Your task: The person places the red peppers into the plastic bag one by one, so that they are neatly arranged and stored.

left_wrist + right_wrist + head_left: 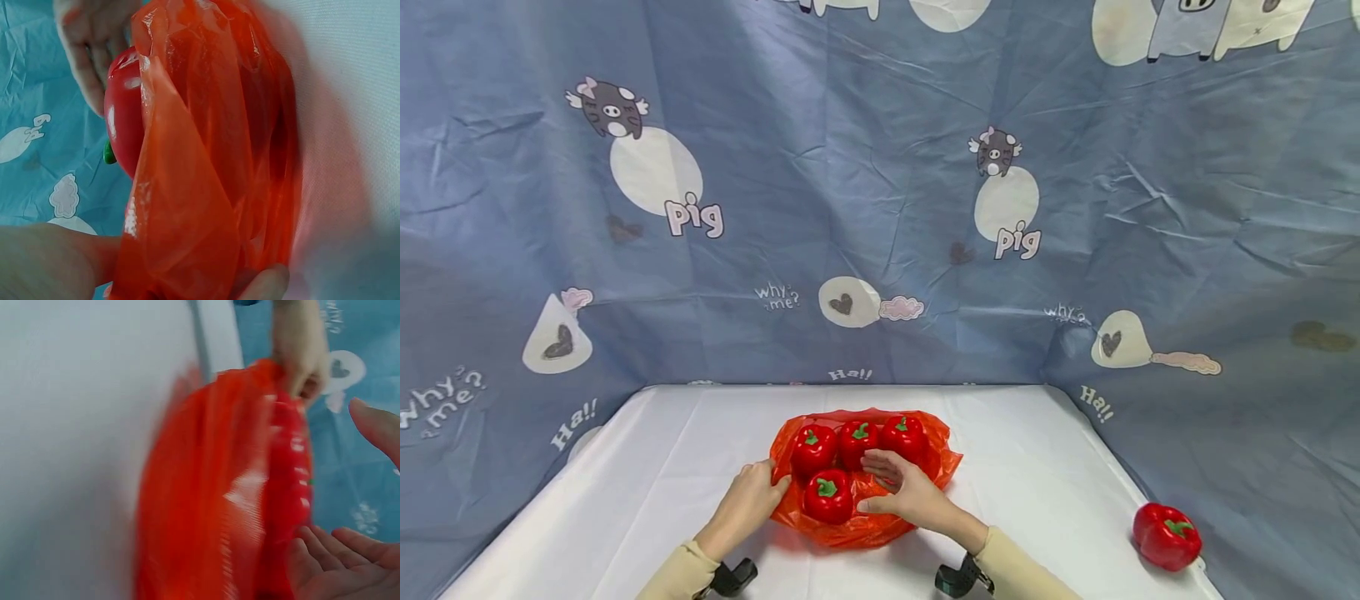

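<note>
An orange plastic bag (850,533) stands with its mouth spread on the white table, and several red bell peppers (813,450) sit inside it, green stems up. My left hand (747,502) pinches the bag's left rim; the left wrist view shows the thumb and a finger on either side of the orange film. Over the right half of the bag's mouth is my right hand (912,497), fingers apart and thumb spread, with nothing in its grasp. Its fingertips overlap the nearby peppers in the head view. The right wrist view is blurred.
Another red bell pepper (1167,537) lies far to the right at the table's edge. The white-covered table (1037,467) is bounded at the back and sides by blue printed cloth (887,208).
</note>
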`<state>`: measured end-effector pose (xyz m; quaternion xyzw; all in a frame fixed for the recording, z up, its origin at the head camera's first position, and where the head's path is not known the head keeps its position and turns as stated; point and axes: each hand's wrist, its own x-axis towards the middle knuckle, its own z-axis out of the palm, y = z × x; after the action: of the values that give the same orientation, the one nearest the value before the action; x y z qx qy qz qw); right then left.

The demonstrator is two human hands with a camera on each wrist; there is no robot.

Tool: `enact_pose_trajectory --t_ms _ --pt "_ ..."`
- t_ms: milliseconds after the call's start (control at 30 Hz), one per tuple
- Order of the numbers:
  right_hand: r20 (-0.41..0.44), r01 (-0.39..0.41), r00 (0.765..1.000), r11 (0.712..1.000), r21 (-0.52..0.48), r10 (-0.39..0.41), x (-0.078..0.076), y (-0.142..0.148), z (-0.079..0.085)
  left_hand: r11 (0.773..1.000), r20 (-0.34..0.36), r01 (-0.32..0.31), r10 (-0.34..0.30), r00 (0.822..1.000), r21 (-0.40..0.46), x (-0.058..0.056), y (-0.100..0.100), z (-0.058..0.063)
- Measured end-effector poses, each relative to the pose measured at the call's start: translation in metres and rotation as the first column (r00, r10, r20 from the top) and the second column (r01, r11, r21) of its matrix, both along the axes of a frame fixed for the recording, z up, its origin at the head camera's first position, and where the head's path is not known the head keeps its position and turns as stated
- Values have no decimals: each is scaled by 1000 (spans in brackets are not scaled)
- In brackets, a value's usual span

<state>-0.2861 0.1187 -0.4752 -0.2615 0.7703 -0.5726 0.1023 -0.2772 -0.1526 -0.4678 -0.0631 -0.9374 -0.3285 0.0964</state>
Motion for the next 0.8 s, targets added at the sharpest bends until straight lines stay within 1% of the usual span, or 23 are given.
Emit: enact_pose_trajectory --t_ms 100,200,333,500,700,800 --pt "41 2 999 998 -69 1 3 14 9 1000 3 1 -1 1000 -5 0 0 0" --pt "53 17 999 995 -99 -12 7 30 17 1000 4 1 -1 1000 -5 0 -1 -1" --pt "30 53 998 994 -100 -51 13 54 23 1000 4 7 -7 1000 -4 0 -1 -1" --pt "2 87 996 990 -110 -87 20 79 24 1000 4 11 -11 1000 -12 -1 -2 -2" --pt "-29 83 996 985 -149 -88 25 95 25 1000 -8 9 -9 1000 -13 -1 -4 -2" --pt "-42 105 993 983 -152 -113 29 104 26 1000 -10 10 -10 1000 -9 0 -4 -1"
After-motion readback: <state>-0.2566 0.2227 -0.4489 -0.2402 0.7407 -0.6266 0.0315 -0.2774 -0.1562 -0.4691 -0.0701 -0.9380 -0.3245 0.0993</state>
